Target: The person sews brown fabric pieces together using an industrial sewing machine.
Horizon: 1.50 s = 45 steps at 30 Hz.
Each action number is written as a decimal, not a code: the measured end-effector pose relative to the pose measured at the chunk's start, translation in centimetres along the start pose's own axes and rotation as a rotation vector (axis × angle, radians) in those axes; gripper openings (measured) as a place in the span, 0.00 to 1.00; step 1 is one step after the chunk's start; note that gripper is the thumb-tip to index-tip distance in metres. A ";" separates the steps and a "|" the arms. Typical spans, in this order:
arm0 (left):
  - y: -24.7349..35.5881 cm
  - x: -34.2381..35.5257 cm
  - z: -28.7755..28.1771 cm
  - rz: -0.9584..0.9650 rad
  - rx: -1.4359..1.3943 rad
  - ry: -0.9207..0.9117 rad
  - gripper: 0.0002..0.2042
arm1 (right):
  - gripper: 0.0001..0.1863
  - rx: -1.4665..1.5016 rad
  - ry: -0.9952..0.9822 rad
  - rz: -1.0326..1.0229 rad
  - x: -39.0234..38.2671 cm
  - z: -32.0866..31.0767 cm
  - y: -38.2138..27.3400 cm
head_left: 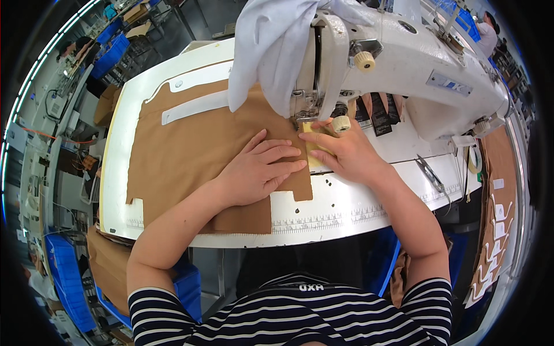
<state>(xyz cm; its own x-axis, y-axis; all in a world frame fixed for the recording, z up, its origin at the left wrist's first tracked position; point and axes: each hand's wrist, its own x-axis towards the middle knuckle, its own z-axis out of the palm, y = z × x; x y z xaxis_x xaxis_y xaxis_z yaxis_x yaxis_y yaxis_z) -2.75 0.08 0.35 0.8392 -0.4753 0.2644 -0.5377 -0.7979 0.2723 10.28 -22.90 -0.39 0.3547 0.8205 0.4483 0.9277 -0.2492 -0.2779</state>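
A flat piece of brown fabric (190,150) covers the left half of the white sewing table (340,196). My left hand (259,167) lies on it with fingers stretched toward the right edge, pressing it down. Just right of the fabric edge, beside the needle area, rests my right hand (340,151); its fingers are spread, and the index fingertip reaches the cloth edge. The white sewing machine (415,63) stands over the hands, its presser foot (304,122) close to the fabric's edge. Whether the foot touches the cloth, I cannot tell.
Pale grey cloth (268,52) drapes over the machine head. Snips (431,175) and a tape roll (474,160) lie at the table's right. Black labels (381,114) sit under the machine arm. More brown pieces (497,173) hang at the far right; a blue bin (69,277) stands left.
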 end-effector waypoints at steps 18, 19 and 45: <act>-4.0 2.5 -0.5 -0.021 -0.128 0.072 0.15 | 0.20 0.005 0.009 0.029 -0.2 0.1 0.0; -3.9 2.5 -0.6 -0.010 -0.101 0.069 0.16 | 0.20 0.008 0.011 0.027 -0.2 0.3 0.0; -0.4 0.2 0.4 -0.108 -0.220 0.078 0.23 | 0.11 0.271 -0.029 -0.123 -0.3 -1.1 -0.8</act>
<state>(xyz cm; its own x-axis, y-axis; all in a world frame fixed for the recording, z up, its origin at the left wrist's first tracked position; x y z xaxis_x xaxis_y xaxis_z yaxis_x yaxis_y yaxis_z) -2.37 0.20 -0.06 0.8883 -0.3551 0.2912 -0.4576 -0.7384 0.4954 9.60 -23.45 0.61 0.2342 0.8512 0.4697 0.8974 -0.0034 -0.4412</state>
